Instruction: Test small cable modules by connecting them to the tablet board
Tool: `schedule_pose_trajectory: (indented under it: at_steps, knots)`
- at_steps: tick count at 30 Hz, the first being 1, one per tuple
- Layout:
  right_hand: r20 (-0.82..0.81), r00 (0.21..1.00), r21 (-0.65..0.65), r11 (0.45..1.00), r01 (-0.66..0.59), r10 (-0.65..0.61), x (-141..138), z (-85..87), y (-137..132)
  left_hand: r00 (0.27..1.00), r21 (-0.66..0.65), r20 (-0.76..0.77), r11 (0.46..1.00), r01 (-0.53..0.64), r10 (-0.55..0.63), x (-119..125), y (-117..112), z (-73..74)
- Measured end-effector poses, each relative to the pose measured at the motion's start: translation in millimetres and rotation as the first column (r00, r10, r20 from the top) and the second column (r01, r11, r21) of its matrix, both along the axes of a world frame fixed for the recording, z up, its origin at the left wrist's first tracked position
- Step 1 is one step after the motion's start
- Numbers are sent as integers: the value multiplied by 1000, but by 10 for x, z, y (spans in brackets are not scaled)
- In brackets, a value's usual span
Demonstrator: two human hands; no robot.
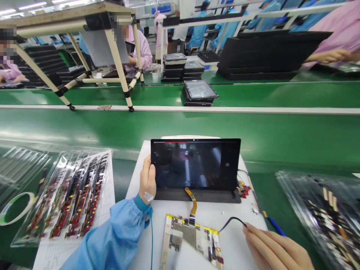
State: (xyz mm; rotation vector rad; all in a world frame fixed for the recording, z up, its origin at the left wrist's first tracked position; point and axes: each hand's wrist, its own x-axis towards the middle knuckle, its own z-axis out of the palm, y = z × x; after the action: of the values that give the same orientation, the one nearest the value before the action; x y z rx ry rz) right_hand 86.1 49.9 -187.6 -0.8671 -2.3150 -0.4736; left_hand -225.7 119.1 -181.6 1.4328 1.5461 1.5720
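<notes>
My left hand (147,179) grips the left edge of a black tablet screen (195,165), which stands tilted on a white work mat (143,187). An amber ribbon cable (191,200) runs down from the tablet to a circuit board (189,236) with yellow-taped edges, lying flat near me. My right hand (272,247) pinches the end of a thin dark wire (233,221), which curves toward the board. A grounding cord (151,240) hangs from my left wrist. The lower end of the board is partly cut off by the frame.
Clear plastic trays of flex cables (73,198) lie to the left, with a tape roll (14,208) beyond them. Another tray (320,213) and a blue-handled tool (277,227) lie right. A green conveyor belt (180,131) runs ahead, carrying stacked tablets (198,92). A co-worker's hand (326,56) shows far right.
</notes>
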Motion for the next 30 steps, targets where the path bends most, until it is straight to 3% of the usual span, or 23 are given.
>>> schedule_pose_trajectory:
  at_steps: [3,6,13,18,23,25,27,28,30]
  knots:
    - [-109,991,-37,997,71,-75,-149,16,0,1000,9,-15,1000,-9,9,-15,9,-12]
    - [-160,984,-81,995,65,-78,-250,17,6,999,27,-22,999,-28,28,-29,23,-18]
    - [-154,983,-197,978,69,-100,-326,-38,80,999,18,-4,999,-35,35,-42,27,8]
    - [-121,986,-232,969,80,-110,-407,38,146,995,43,25,994,-99,98,-78,63,-29]
    - [-139,985,-206,976,76,-106,-451,132,167,975,146,26,964,-222,221,-129,-63,143]
    - [-149,985,-199,978,57,-88,-473,131,180,986,176,-47,973,-148,159,-105,-249,275]
    - [-157,986,-194,981,29,-60,-521,118,209,962,152,-265,983,106,-63,-42,-491,378]
    - [-158,986,-193,981,14,-45,-558,115,232,910,120,-375,964,236,-176,0,-616,406]
    - [-156,988,-197,980,-19,-12,-648,124,291,736,31,-555,874,485,-389,91,-840,406]
